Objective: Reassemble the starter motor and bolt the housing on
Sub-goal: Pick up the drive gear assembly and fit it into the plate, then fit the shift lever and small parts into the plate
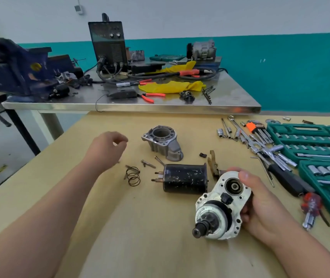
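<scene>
My right hand (pixel 264 205) grips the white starter motor body (pixel 222 205), its pinion gear end pointing toward me. My left hand (pixel 106 149) hovers over the table with curled fingers, holding nothing. The black solenoid cylinder (pixel 185 178) lies on its side in the middle. Behind it stands the grey aluminium nose housing (pixel 163 142). A coil spring (pixel 133 176) lies left of the solenoid. Loose bolts (pixel 149 163) rest between the spring and the housing. A brass shift fork (pixel 213 160) lies behind the motor body.
A green socket set case (pixel 308 145) and loose sockets, wrenches and hex keys (pixel 256 135) fill the right side. A ratchet with a black handle (pixel 286 177) and a red screwdriver (pixel 310 207) lie near my right hand. Behind stands a steel bench (pixel 132 106) with a welder and vise.
</scene>
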Available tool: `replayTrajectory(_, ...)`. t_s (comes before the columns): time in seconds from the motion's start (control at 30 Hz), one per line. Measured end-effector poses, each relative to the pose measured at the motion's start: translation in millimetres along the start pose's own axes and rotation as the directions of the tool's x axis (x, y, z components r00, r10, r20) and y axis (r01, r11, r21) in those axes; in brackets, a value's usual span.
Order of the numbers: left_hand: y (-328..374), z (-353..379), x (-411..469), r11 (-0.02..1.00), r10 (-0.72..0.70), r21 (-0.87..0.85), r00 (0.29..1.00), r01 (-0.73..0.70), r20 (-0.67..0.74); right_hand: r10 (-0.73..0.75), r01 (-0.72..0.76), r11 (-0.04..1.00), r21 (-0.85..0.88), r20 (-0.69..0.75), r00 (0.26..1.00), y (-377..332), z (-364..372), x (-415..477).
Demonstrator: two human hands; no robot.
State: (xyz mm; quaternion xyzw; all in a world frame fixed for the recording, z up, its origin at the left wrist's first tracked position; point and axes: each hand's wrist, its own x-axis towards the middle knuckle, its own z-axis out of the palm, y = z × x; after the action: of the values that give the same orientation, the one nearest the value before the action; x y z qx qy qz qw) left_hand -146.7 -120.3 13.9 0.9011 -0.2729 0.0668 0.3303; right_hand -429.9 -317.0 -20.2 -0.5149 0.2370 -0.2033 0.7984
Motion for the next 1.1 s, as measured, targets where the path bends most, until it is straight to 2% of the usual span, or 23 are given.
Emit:
replayTrajectory(0.1, -31, 8, -26, 0.995, -0.032, 0.099, 0.999, 0.031, 0.014, -0.002, 0.002, 1.0, -0.027, -0.003, 1.0, 0, 2, 1)
replayTrajectory(0.2, -42, 10, -23, 0.99, -0.087, 0.112, 0.996, 0.082, 0.033, -0.009, 0.008, 0.999, -0.043, -0.017, 1.0, 1, 3, 0)
replayTrajectory(0.3, -44, 12, -20, 0.981, -0.073, 0.184, 0.995, 0.059, 0.067, -0.02, 0.019, 0.999, -0.048, -0.024, 1.0, 2, 3, -2)
replayTrajectory(0.47, -47, 7, -26, 0.99, -0.048, 0.134, 0.995, 0.036, 0.092, -0.024, 0.023, 0.998, -0.051, -0.022, 0.999, 1, 3, -2)
replayTrajectory(0.63, -51, 3, -27, 0.988, -0.017, 0.152, 0.993, -0.001, 0.116, -0.017, 0.017, 1.0, -0.017, -0.024, 1.0, 3, 2, -1)
replayTrajectory(0.87, -48, 1, -28, 0.984, -0.028, 0.177, 0.998, 0.018, 0.057, -0.012, 0.012, 1.0, -0.013, -0.027, 1.0, 0, 8, -3)
replayTrajectory(0.93, -34, -8, -32, 0.993, -0.034, 0.114, 0.999, 0.037, -0.024, -0.01, 0.01, 1.0, -0.002, -0.04, 0.999, 0, 9, -4)
replayTrajectory(1.0, -1, -20, -45, 0.998, -0.001, -0.068, 0.987, -0.01, -0.158, -0.004, 0.004, 1.0, 0.003, -0.05, 0.999, 0, 8, -4)
replayTrajectory(1.03, 21, -26, -55, 0.985, 0.055, -0.151, 0.978, -0.087, -0.201, -0.006, 0.006, 1.0, 0.003, -0.051, 0.999, 0, 7, -4)
replayTrajectory(1.1, 71, -30, -81, 0.931, 0.243, -0.249, 0.962, -0.268, -0.128, -0.009, 0.01, 1.0, 0.005, -0.052, 0.999, -1, 6, -4)
